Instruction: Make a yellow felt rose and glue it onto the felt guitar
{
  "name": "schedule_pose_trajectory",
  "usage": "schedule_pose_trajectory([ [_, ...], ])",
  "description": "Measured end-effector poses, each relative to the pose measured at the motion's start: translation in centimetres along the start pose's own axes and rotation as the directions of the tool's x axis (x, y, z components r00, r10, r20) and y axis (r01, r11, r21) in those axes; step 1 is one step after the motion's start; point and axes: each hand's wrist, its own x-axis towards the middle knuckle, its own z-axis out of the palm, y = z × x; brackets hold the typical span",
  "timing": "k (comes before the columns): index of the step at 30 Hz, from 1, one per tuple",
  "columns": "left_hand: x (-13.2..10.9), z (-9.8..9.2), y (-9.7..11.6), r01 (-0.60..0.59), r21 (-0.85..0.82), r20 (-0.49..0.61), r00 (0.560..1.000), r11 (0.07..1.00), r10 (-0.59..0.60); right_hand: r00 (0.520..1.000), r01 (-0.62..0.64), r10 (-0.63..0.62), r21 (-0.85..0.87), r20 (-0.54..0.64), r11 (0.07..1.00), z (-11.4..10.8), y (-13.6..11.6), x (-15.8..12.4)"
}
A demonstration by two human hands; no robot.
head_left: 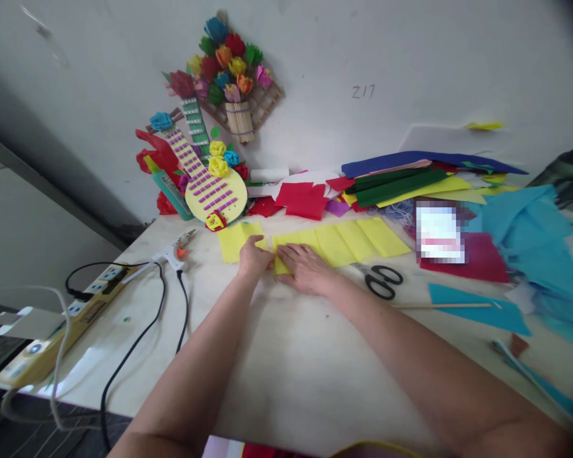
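A long yellow paper strip [348,243] with several crosswise creases lies flat on the table. My right hand [305,270] rests on its left end, palm down with fingers stretched out. Just left of that end is a shorter yellow paper piece [233,243]. My left hand [256,257] is at this piece's right edge, fingers curled in and closed on it, close to the right fingertips. The left fingertips are partly hidden. Black-handled scissors [382,281] lie to the right of my right hand, their blades partly under the strip.
A glue gun [170,256] with a black cord lies at left beside a power strip [83,312]. A decorated guitar-shaped craft [214,194] and paper flowers [226,60] lean on the wall. Coloured sheets [401,181], blue paper [480,308] and a thin stick [444,306] are at right.
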Motion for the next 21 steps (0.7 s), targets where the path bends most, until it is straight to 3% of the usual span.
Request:
schedule_pose_trajectory([
  [8,-0.2,-0.3,0.1,-0.059,0.213,-0.021,0.998,0.975,0.065,1.0,0.007,-0.007,0.005,0.004,1.0,0.0,0.1,0.0],
  [13,-0.4,-0.7,0.3,-0.108,0.324,-0.111,0.982,0.94,0.151,1.0,0.006,-0.006,0.006,0.023,1.0,0.0,0.1,0.0],
  [17,-0.8,-0.3,0.6,-0.239,0.216,-0.142,0.952,0.947,0.273,1.0,0.011,-0.011,-0.007,0.018,1.0,-0.3,0.0,0.0],
  [21,-1.5,0.9,0.8,-0.417,0.018,0.009,0.909,0.909,0.417,0.999,0.015,-0.014,-0.013,0.033,1.0,-0.6,-0.2,0.2],
])
